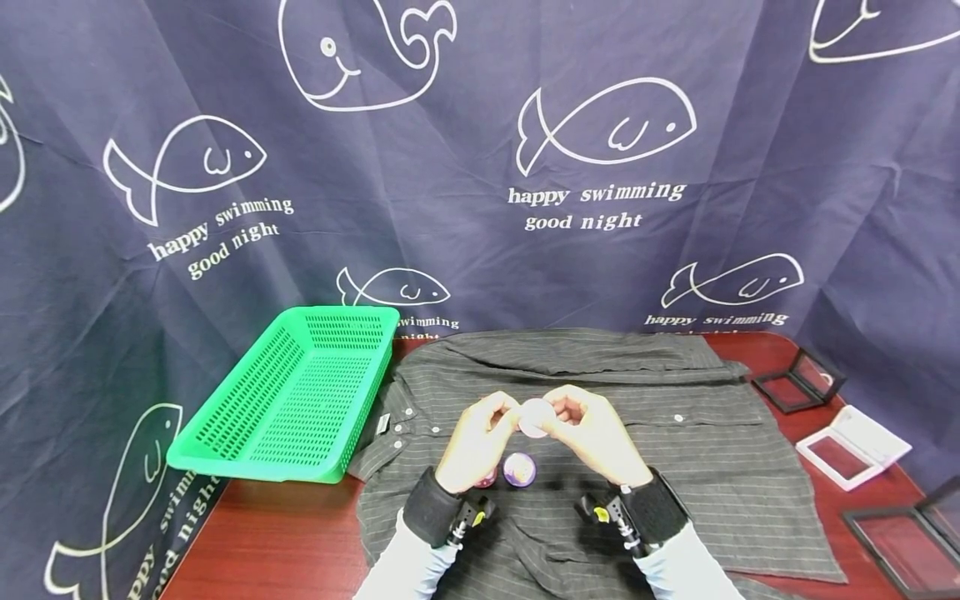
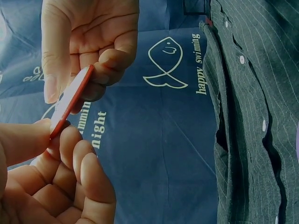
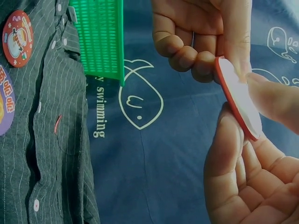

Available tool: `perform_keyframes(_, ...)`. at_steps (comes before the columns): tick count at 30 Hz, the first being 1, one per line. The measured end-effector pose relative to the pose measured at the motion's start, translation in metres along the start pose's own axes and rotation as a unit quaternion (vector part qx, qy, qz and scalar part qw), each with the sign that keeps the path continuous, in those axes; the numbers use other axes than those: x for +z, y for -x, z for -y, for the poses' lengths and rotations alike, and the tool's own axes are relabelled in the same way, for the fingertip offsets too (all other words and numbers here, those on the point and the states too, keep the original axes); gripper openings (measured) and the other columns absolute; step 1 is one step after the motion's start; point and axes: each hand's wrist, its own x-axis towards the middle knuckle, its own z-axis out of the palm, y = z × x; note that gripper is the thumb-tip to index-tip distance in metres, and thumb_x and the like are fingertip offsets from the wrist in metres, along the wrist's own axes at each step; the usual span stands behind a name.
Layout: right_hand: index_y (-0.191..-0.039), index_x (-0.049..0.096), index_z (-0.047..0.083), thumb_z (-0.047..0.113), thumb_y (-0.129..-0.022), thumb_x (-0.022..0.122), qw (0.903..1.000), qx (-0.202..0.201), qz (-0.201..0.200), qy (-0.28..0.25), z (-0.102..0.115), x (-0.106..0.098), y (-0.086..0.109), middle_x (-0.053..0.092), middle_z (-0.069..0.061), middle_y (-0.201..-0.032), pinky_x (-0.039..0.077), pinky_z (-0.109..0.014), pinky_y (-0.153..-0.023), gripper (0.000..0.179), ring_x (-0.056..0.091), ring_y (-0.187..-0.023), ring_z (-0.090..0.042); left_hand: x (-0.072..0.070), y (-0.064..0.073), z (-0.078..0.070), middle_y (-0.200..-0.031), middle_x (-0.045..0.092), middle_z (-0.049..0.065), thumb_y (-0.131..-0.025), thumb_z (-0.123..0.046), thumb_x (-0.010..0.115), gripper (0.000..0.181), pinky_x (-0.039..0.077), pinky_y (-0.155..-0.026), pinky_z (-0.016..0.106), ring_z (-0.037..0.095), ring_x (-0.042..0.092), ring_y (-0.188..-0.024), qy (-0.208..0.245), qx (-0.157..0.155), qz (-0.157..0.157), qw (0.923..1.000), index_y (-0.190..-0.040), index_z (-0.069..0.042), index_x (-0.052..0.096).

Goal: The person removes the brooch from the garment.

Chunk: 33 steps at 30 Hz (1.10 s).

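Observation:
A round badge [image 1: 536, 417] with a pale face and a red rim is held up over the grey striped shirt [image 1: 637, 467]. My left hand [image 1: 480, 433] pinches one edge of this badge between thumb and fingers. On the opposite side, my right hand [image 1: 596, 429] grips it, the thumb lying against the pale face in the right wrist view. Lying on the shirt below the hands are a purple badge [image 1: 519, 469] and a red badge [image 3: 17, 39] with a snowman picture. In the head view my left wrist partly hides the red one.
A green plastic basket [image 1: 176, 457] stands left on the reddish table [image 1: 300, 533]. Along the right edge sit a small black hinged frame [image 1: 780, 390], a white one [image 1: 877, 429] and a larger black one [image 1: 885, 550]. A dark blue printed curtain [image 1: 465, 167] hangs behind.

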Motion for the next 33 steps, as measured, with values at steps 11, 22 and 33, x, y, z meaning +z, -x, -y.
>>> perform_keyframes(11,-0.098,0.066,0.001,0.009,-0.085,0.075,0.9998,-0.008,-0.015,-0.009,-0.0008,-0.0017,0.0010,0.071,-0.011,-0.082,0.053,-0.021,-0.066,0.018,0.064,-0.070,-0.005,0.0026,-0.0009,-0.0011,-0.078,0.067,0.009,-0.098,-0.016,0.059,0.015,0.048,-0.066,0.022,0.007,0.057,-0.069,0.000,-0.006,0.003,1.0000,-0.090,-0.004,0.066)
perform_keyframes(22,-0.097,0.067,0.002,0.010,-0.086,0.073,0.9998,-0.002,-0.018,0.001,-0.0001,-0.0001,0.0020,0.070,-0.009,-0.078,0.050,-0.021,-0.061,0.015,0.064,-0.069,-0.006,0.0024,0.0006,-0.0026,-0.076,0.069,0.010,-0.097,-0.016,0.060,0.016,0.046,-0.064,0.020,0.001,0.054,-0.066,0.000,0.002,0.000,1.0000,-0.090,-0.004,0.067)
perform_keyframes(33,-0.099,0.067,0.001,0.009,-0.086,0.073,0.9999,0.000,-0.011,-0.009,-0.0006,0.0007,0.0014,0.071,-0.011,-0.080,0.049,-0.020,-0.060,0.016,0.064,-0.068,-0.007,0.0014,0.0017,-0.0015,-0.074,0.067,0.008,-0.097,-0.014,0.059,0.016,0.047,-0.062,0.020,0.001,0.054,-0.066,0.004,0.015,-0.003,0.9999,-0.088,-0.004,0.067)
